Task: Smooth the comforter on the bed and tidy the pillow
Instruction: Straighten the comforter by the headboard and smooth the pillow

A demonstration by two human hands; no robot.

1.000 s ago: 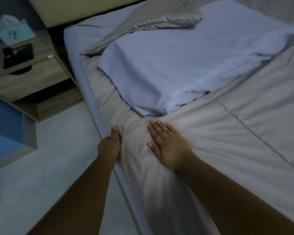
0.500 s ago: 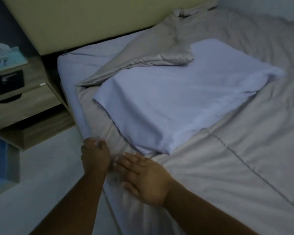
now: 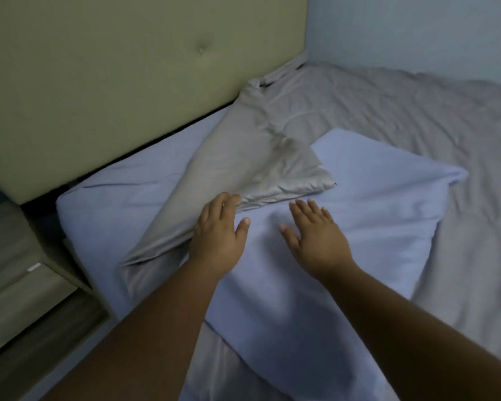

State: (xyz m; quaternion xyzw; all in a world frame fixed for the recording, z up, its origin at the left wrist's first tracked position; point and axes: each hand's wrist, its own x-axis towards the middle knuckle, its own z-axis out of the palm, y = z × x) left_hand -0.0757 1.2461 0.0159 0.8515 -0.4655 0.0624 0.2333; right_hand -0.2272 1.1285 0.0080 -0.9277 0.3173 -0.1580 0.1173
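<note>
Hands lie flat, fingers spread, gripping nothing: left hand [image 3: 219, 231] where the comforter [image 3: 261, 166] fold meets the pillow [image 3: 368, 215], right hand [image 3: 318, 235] on the pillow. Pale blue pillow sits skewed on the wrinkled grey comforter, its folded corner overlapping the pillow's top.

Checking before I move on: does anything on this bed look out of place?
Yes. A corner of the grey-beige comforter is folded back over the top edge of the pale blue pillow, baring the blue sheet near the headboard. The pillow lies askew on the comforter. Left hand touches the fold.
</note>
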